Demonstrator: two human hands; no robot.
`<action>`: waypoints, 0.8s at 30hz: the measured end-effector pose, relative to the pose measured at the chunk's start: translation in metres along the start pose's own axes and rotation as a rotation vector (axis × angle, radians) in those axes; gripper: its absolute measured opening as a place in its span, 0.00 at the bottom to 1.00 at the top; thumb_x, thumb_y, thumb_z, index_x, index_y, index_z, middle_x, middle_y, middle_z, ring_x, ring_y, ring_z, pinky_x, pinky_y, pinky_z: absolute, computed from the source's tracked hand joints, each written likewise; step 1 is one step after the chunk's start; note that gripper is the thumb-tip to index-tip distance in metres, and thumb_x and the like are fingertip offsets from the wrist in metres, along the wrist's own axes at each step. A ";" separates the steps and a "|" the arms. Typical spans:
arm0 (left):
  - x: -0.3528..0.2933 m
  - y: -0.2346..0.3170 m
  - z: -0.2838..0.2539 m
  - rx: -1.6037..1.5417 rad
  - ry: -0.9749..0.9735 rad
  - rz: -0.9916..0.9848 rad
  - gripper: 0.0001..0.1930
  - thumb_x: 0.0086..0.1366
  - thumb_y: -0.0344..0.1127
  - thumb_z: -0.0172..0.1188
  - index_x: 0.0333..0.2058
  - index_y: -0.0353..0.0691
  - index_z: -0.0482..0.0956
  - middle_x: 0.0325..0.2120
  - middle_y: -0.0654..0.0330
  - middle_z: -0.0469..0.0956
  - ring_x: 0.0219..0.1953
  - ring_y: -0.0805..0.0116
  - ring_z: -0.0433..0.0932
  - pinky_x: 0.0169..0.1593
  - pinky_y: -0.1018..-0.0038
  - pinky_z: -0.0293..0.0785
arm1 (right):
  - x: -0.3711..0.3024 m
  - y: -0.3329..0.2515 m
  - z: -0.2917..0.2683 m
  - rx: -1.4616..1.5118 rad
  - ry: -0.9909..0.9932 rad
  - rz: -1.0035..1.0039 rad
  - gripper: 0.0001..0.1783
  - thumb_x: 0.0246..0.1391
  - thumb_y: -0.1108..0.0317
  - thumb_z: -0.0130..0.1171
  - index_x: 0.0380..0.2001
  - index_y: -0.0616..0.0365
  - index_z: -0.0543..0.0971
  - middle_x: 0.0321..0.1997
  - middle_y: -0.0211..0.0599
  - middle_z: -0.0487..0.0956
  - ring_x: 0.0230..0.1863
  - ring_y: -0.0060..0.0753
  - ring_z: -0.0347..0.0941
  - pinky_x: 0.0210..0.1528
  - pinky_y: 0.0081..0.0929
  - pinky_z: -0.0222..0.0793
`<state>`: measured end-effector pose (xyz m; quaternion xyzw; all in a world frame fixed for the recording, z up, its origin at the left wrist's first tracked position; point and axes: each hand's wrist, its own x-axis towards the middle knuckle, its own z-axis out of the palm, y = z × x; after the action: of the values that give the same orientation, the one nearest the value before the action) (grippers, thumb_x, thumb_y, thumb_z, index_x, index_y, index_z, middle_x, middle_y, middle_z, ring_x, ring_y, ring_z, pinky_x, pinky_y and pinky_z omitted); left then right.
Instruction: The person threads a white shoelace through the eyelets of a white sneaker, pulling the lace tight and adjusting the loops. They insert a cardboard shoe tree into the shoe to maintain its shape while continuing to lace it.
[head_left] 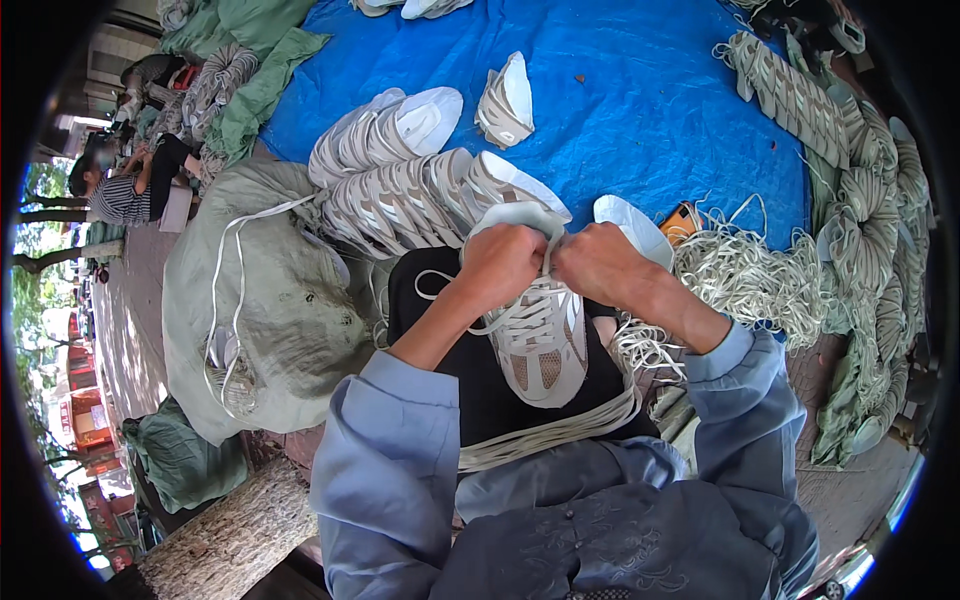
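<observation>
Beige shoe (541, 345) runs far-to-near on black cloth (472, 372), toe toward near edge; left hand (508, 262) and right hand (603, 266) grip its collar.

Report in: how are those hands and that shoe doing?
Left grip, right grip closed at top of shoe. Toe toward the body, laces threaded. Lace bundle near toe, seemingly not blocking.

Loose grey-blue sleeves (390, 460) flank a dark, embroidered front (620, 545).
</observation>
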<state>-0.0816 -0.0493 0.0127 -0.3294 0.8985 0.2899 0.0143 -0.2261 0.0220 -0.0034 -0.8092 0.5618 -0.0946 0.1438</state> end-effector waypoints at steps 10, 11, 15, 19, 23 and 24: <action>-0.001 0.002 -0.002 -0.038 -0.111 0.006 0.06 0.48 0.30 0.55 0.24 0.37 0.78 0.21 0.49 0.75 0.26 0.55 0.75 0.32 0.66 0.69 | -0.007 -0.011 0.014 -0.102 0.138 -0.097 0.05 0.32 0.71 0.53 0.10 0.58 0.75 0.16 0.43 0.74 0.19 0.39 0.74 0.18 0.31 0.68; -0.001 0.003 -0.001 0.000 -0.097 0.011 0.06 0.48 0.30 0.55 0.24 0.37 0.78 0.21 0.49 0.75 0.26 0.55 0.75 0.32 0.66 0.69 | -0.006 -0.009 0.015 -0.103 0.139 -0.088 0.05 0.33 0.71 0.53 0.11 0.59 0.75 0.15 0.42 0.74 0.18 0.39 0.74 0.18 0.33 0.68; 0.000 0.001 0.001 -0.070 -0.075 0.029 0.06 0.48 0.29 0.54 0.24 0.36 0.77 0.20 0.49 0.74 0.24 0.55 0.75 0.30 0.68 0.68 | -0.003 -0.001 0.017 0.008 0.098 -0.043 0.07 0.35 0.71 0.52 0.12 0.60 0.75 0.16 0.43 0.74 0.19 0.42 0.73 0.22 0.35 0.69; 0.003 -0.004 -0.004 -0.163 -0.152 -0.016 0.06 0.48 0.29 0.53 0.24 0.35 0.77 0.17 0.51 0.73 0.21 0.62 0.74 0.28 0.71 0.67 | -0.009 0.013 0.008 0.315 0.154 -0.124 0.07 0.37 0.69 0.54 0.14 0.60 0.76 0.20 0.43 0.75 0.22 0.44 0.73 0.26 0.33 0.69; 0.006 -0.004 -0.005 -0.186 -0.181 -0.009 0.06 0.47 0.28 0.52 0.24 0.35 0.77 0.15 0.54 0.73 0.19 0.70 0.71 0.27 0.75 0.66 | -0.012 0.018 0.011 0.681 0.070 0.120 0.06 0.36 0.69 0.57 0.18 0.60 0.75 0.23 0.41 0.74 0.25 0.43 0.72 0.28 0.33 0.67; 0.006 -0.004 -0.006 -0.189 -0.196 -0.017 0.06 0.47 0.28 0.52 0.24 0.34 0.77 0.15 0.55 0.73 0.19 0.71 0.71 0.27 0.75 0.66 | -0.011 0.017 0.014 0.680 0.107 0.097 0.06 0.36 0.69 0.57 0.19 0.60 0.75 0.24 0.40 0.74 0.26 0.43 0.72 0.29 0.34 0.67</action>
<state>-0.0831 -0.0590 0.0144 -0.3072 0.8586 0.4039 0.0734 -0.2406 0.0284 -0.0225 -0.6812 0.5426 -0.3117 0.3798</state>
